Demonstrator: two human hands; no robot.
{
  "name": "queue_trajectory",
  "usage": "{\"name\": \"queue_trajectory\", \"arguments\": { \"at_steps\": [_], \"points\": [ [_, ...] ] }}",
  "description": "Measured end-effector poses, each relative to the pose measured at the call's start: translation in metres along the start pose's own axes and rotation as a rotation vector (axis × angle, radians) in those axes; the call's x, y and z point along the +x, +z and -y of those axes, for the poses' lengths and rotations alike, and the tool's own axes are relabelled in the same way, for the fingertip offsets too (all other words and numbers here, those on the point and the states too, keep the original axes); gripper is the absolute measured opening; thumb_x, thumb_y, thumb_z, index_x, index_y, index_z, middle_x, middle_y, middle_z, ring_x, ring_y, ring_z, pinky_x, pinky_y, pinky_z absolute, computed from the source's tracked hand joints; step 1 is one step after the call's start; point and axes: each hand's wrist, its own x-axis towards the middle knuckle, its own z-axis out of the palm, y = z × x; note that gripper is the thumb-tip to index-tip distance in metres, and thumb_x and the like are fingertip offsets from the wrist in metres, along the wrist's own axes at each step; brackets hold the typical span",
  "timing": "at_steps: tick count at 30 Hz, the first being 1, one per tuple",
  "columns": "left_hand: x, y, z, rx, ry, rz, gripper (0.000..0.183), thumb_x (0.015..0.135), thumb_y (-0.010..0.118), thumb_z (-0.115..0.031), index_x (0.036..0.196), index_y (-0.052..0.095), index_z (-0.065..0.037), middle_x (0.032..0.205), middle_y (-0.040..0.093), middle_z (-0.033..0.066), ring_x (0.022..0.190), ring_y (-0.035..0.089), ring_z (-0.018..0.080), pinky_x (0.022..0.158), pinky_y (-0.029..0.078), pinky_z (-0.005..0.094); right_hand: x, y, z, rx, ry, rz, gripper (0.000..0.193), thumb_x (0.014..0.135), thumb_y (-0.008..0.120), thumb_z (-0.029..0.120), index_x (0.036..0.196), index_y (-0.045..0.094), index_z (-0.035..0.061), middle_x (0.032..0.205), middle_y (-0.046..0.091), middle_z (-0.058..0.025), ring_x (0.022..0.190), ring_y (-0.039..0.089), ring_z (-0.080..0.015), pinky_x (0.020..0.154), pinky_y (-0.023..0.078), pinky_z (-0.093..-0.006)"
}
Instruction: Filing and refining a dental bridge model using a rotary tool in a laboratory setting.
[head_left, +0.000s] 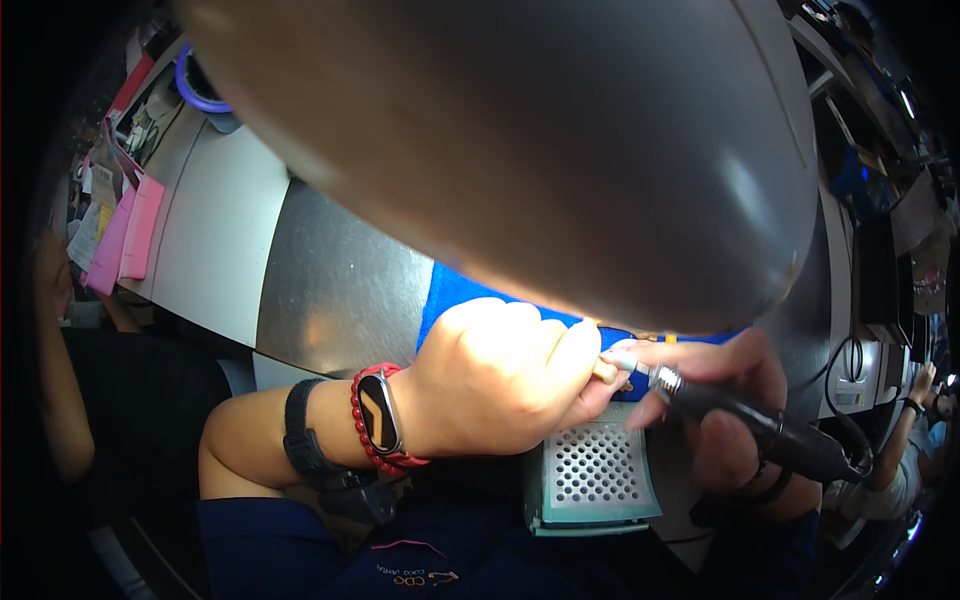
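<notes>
Two hands meet near the middle of my head view. The left hand [505,370] is curled tight, and a small tan piece [605,370] pokes out at its fingertips, on the side facing the right hand [735,400]; glare and fingers hide too much for me to tell its shape. The right hand grasps a black handpiece [765,430], its metal nose pointing left, close by the piece; I cannot tell whether they touch. A cord [832,375] loops up on the right.

Over everything hangs a big lamp [560,150], blocking my sight of the far part of the bench [225,225] and much of the blue cloth [450,295] behind the hands. The cloth lies on a metal sheet [335,270]. On the left wrist I see a watch [378,412] and red beads [357,410], with a dark strap [300,430] farther up the forearm.

Nearer the body, just below the hands, sits a teal box [600,470] with a perforated pale top; I cannot see inside. Far left are a pink bin [145,230] and a purple-rimmed tub [205,98], contents unclear to me.
</notes>
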Motion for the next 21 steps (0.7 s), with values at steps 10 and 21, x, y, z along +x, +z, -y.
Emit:
{"name": "queue_trajectory", "arguments": {
  "at_steps": [10, 21],
  "points": [
    [0.01, 0.0, -0.003, 0.192, 0.112, 0.052, 0.022, 0.068, 0.069, -0.027, 0.07, 0.055, -0.01, 0.057, 0.04, 0.0006, 0.047, 0.045, 0.0156, 0.042, 0.036, 0.029, 0.018, 0.012, -0.012, -0.188, 0.105, -0.248, 0.052, 0.078, 0.076, -0.01, 0.122, 0.05, -0.0002, 0.096, 0.062, -0.0095, 0.092, 0.066, -0.0129, 0.08, 0.058, -0.0245],
    [0.013, -0.005, 0.001, 0.096, 0.14, 0.049, 0.022, 0.067, 0.074, -0.021, 0.069, 0.056, -0.01, 0.057, 0.046, 0.0012, 0.047, 0.048, 0.0164, 0.045, 0.04, 0.03, 0.018, 0.004, -0.009, 0.072, 0.073, -0.172, 0.041, 0.087, 0.071, 0.001, 0.122, 0.05, 0.0007, 0.096, 0.061, -0.0093, 0.089, 0.065, -0.0141, 0.082, 0.057, -0.0298]
  ]
}}
